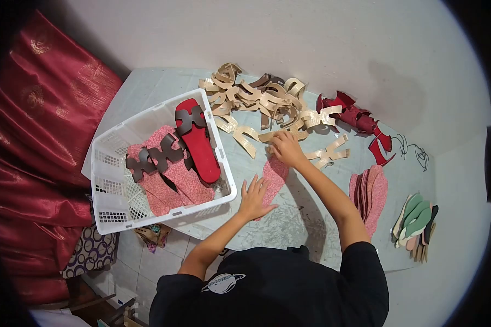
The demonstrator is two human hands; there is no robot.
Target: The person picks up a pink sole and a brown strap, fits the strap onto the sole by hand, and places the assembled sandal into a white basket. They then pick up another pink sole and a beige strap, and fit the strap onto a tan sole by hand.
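A pink patterned sole [274, 182] lies on the table between my hands. My left hand [253, 199] rests flat on its lower left edge, fingers spread. At the sole's upper end, my right hand [285, 148] has its fingers curled down beside a tan strap [297, 131]; what they pinch, if anything, is hidden. More gold and tan straps [245, 95] are heaped behind. To the right of my right hand lies a single cream strap [328, 152].
A white basket [232, 188] at the left holds pink soles, dark straps and a red slipper [202, 150]. Red straps [354, 114], stacked pink soles [372, 196] and green and cream pieces [414, 218] lie to the right. A red curtain [43, 136] hangs far left.
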